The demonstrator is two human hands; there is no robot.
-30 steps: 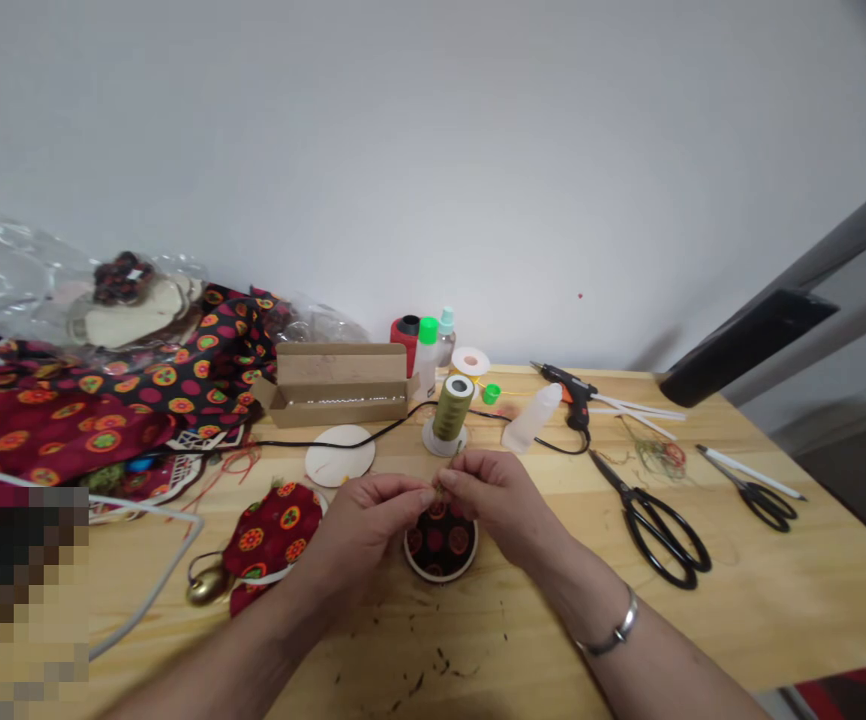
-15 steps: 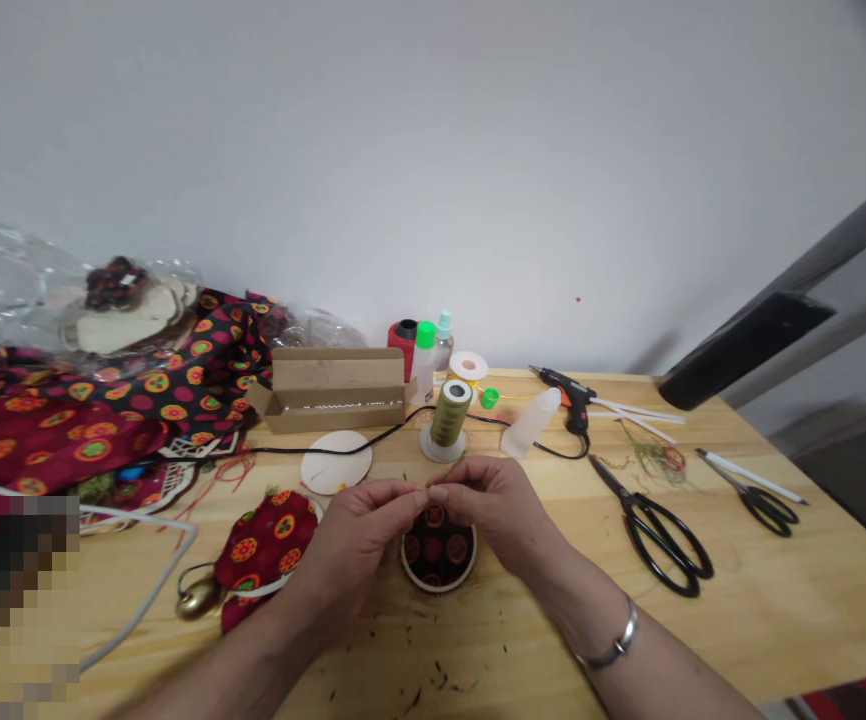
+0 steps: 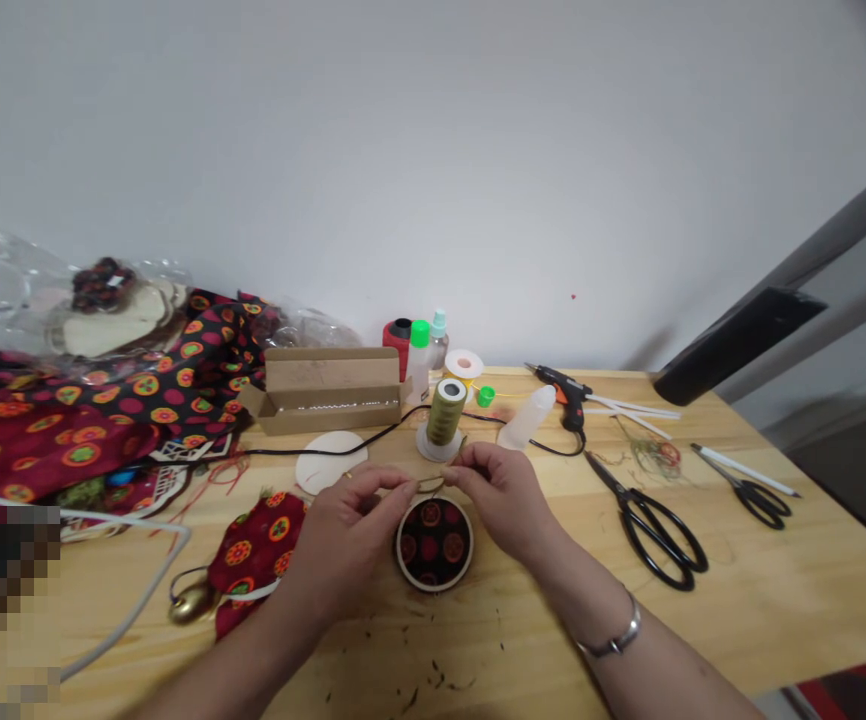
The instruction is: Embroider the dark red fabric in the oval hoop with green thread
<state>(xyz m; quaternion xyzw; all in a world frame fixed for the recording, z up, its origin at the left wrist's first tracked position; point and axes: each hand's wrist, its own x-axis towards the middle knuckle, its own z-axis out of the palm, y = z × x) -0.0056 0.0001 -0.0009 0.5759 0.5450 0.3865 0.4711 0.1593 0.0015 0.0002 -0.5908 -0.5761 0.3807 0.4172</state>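
A round piece (image 3: pixel 434 545) covered in black patterned fabric with a pale rim lies on the table between my hands. Just above its far edge, my left hand (image 3: pixel 354 525) and my right hand (image 3: pixel 504 505) each pinch a thin olive thread (image 3: pixel 431 482), which spans the small gap between my fingertips. Right behind them stands a spool of olive thread (image 3: pixel 445 418) on a white base. Beside my left forearm sits a maroon patterned fabric piece (image 3: pixel 257 545), partly covered by that arm, with a brass bell (image 3: pixel 191 602) at its side.
Large black scissors (image 3: pixel 662 535) and smaller scissors (image 3: pixel 759 500) lie to the right. A glue gun (image 3: pixel 564 390) and a translucent bottle (image 3: pixel 529 420) are farther back. An open cardboard box (image 3: pixel 332 412) and patterned cloth (image 3: pixel 65 440) occupy the left. A black cable (image 3: pixel 313 452) crosses the table.
My hands have moved apart from fingertips touching, and the thread now shows stretched between them. More of the round piece is uncovered. The view has shifted slightly.
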